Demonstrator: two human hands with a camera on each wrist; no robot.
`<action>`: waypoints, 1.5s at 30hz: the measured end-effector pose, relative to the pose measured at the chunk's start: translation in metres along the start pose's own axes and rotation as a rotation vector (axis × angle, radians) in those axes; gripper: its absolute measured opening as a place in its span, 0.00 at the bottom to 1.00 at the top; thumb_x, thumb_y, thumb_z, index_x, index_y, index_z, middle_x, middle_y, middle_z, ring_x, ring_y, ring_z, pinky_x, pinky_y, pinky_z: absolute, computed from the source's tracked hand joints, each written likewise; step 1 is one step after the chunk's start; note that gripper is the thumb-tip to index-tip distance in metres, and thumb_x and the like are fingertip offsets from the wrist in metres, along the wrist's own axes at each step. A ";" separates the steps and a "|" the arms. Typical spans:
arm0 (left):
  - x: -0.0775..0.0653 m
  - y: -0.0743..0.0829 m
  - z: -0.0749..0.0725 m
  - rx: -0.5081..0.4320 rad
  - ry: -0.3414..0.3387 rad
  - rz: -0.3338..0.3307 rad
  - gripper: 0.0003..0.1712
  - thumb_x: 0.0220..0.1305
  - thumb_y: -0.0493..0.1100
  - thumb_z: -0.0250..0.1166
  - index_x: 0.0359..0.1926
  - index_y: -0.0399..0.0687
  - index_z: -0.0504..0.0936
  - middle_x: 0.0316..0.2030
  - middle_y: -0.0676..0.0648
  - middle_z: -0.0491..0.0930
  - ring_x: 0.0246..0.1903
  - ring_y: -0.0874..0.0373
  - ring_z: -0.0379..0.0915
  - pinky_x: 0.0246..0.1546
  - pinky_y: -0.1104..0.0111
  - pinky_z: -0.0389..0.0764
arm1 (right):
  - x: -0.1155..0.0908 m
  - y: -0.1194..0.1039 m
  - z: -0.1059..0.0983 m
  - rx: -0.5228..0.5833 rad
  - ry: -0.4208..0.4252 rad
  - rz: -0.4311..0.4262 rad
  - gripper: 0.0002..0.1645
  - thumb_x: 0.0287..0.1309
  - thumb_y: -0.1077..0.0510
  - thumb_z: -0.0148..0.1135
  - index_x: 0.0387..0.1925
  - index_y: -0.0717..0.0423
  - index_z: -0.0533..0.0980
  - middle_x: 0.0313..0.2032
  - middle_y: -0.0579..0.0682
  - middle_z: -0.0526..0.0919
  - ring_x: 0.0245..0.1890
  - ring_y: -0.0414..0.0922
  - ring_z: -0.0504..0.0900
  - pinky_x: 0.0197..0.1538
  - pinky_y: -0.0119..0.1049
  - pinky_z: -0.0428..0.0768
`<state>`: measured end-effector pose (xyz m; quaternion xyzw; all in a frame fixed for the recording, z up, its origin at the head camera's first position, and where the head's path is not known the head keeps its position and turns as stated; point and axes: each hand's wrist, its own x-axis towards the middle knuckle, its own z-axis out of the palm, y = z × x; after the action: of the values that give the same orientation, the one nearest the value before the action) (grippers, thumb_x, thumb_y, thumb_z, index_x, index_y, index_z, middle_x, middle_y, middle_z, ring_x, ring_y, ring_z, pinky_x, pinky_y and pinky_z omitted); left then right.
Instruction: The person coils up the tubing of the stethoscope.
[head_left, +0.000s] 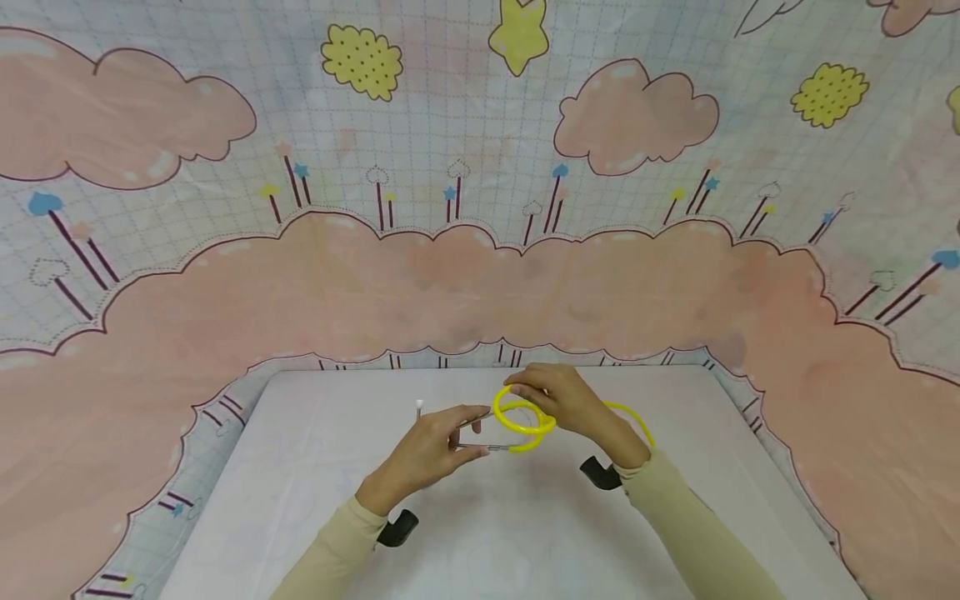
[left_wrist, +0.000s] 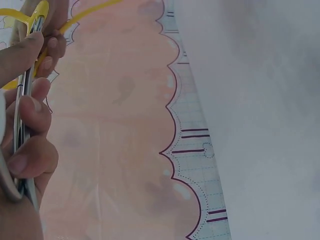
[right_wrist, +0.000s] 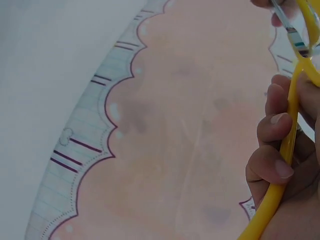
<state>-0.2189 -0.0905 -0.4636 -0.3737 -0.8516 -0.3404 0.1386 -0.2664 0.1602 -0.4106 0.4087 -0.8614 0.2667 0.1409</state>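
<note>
A stethoscope with yellow tubing (head_left: 525,431) and metal ear tubes (head_left: 491,447) is held up over the white table. My left hand (head_left: 427,450) grips the metal ear tubes, its thumb along one and fingers at the other. A white ear tip (head_left: 419,405) sticks up behind that hand. With curled fingers, my right hand (head_left: 562,400) holds the yellow tubing, which forms a loop beside the fingertips. In the right wrist view the tube (right_wrist: 287,150) runs through the fingers, below the fork. Its far end passes behind the right forearm, where the chest piece is hidden.
Below the hands is a white tabletop (head_left: 480,533). A patterned cloth (head_left: 480,292) with clouds and stars hangs behind it and surrounds its sides. Black mounts sit under the left wrist (head_left: 397,529) and right wrist (head_left: 600,473).
</note>
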 end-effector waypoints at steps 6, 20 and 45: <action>0.001 -0.003 0.000 -0.009 0.026 -0.030 0.31 0.54 0.46 0.75 0.59 0.45 0.77 0.38 0.55 0.80 0.22 0.72 0.62 0.21 0.79 0.69 | 0.000 0.012 0.012 0.068 -0.010 0.063 0.12 0.66 0.55 0.60 0.46 0.55 0.84 0.36 0.48 0.87 0.30 0.37 0.79 0.37 0.30 0.79; 0.006 -0.007 0.001 -0.023 0.117 -0.098 0.29 0.55 0.44 0.75 0.57 0.43 0.78 0.38 0.54 0.81 0.22 0.72 0.62 0.18 0.78 0.68 | -0.006 0.024 0.044 0.224 -0.022 0.219 0.08 0.66 0.61 0.60 0.42 0.58 0.83 0.27 0.50 0.82 0.29 0.47 0.80 0.37 0.31 0.80; 0.016 -0.018 -0.002 -0.015 0.326 -0.115 0.28 0.52 0.39 0.76 0.55 0.40 0.79 0.35 0.51 0.80 0.19 0.71 0.63 0.17 0.77 0.68 | -0.028 0.035 0.064 0.229 -0.081 0.296 0.15 0.71 0.55 0.55 0.48 0.57 0.82 0.24 0.47 0.80 0.21 0.33 0.66 0.25 0.25 0.67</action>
<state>-0.2428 -0.0915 -0.4631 -0.2650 -0.8353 -0.4101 0.2526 -0.2779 0.1601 -0.4879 0.3013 -0.8811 0.3640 0.0178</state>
